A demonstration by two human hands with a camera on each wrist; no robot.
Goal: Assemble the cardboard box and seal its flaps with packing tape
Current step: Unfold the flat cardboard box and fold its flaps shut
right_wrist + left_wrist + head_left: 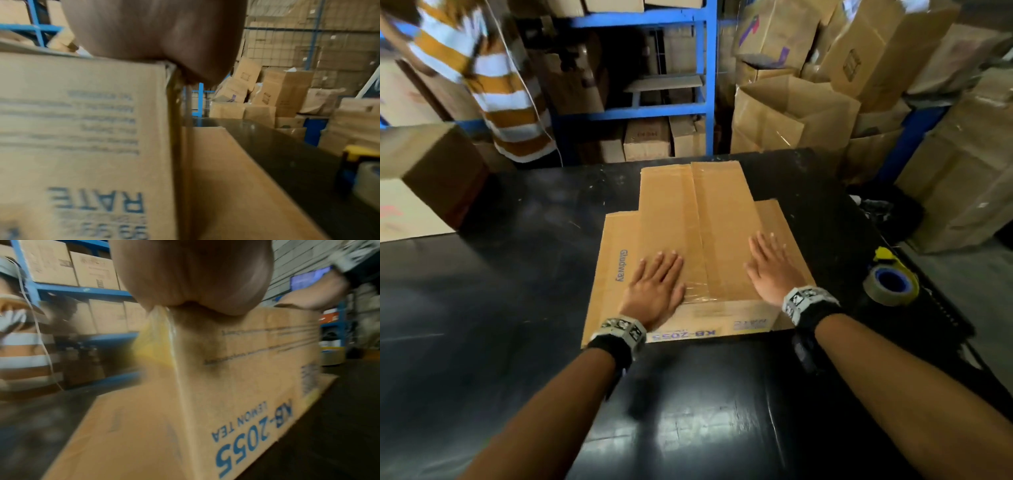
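Note:
A brown cardboard box [719, 219] printed "KB-2055" stands on the black table [517, 308], its top flaps folded shut. Clear packing tape [695, 222] runs along the centre seam and over the near edge [156, 344]. Lower flaps lie spread flat on the table to the left, right and far side. My left hand [657, 287] lies flat, fingers straight, on the top near the tape's end. My right hand [774, 267] presses flat on the top's right side. The wrist views show only each palm's heel [193, 275] [156, 32] on the box's upper edge [82, 129].
A tape dispenser [892, 282] with a yellow handle and blue core sits at the table's right edge, also in the right wrist view [368, 183]. Another box [431, 171] stands far left. A person in a striped shirt [493, 78] stands beyond. Blue shelving [702, 68] and stacked cartons [791, 113] behind.

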